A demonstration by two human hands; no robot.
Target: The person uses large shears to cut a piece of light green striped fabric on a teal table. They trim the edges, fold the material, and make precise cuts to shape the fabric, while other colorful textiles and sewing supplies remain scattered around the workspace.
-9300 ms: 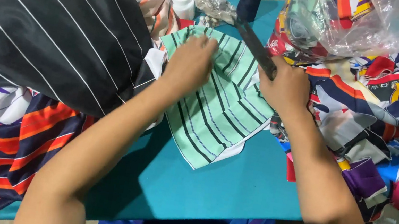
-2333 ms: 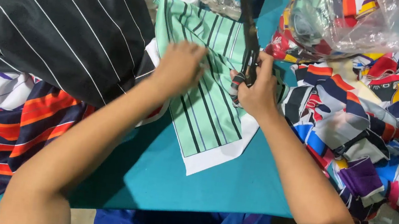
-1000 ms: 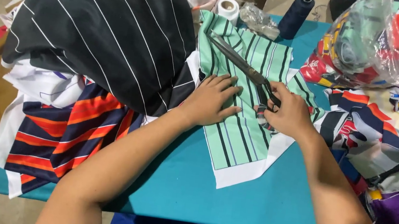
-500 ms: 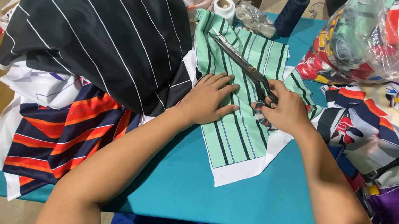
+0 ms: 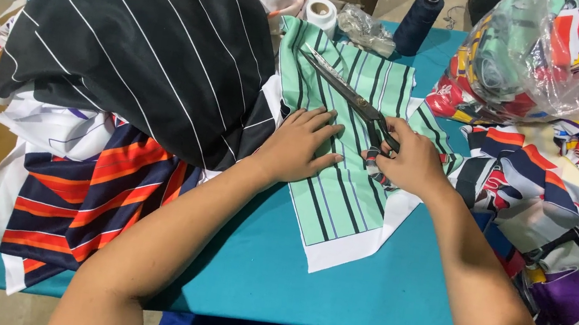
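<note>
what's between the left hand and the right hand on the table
In the head view, only a strip of the green striped fabric lies between the left hand and the right hand, which holds the scissors.

Black striped cloth [image 5: 146, 52], dark thread cone [image 5: 418, 21], white tape roll [image 5: 321, 14], bagged scraps [image 5: 545, 63].

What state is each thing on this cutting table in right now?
Scissors: lying on the green cloth, blades nearly closed, handles gripped by the right hand.
Green striped cloth: spread flat, pressed down by the left hand.
Black striped fabric: heaped in a mound.
Clear plastic bag: stuffed with scraps.
Dark thread spool: upright.
White tape roll: standing on its side.
</note>
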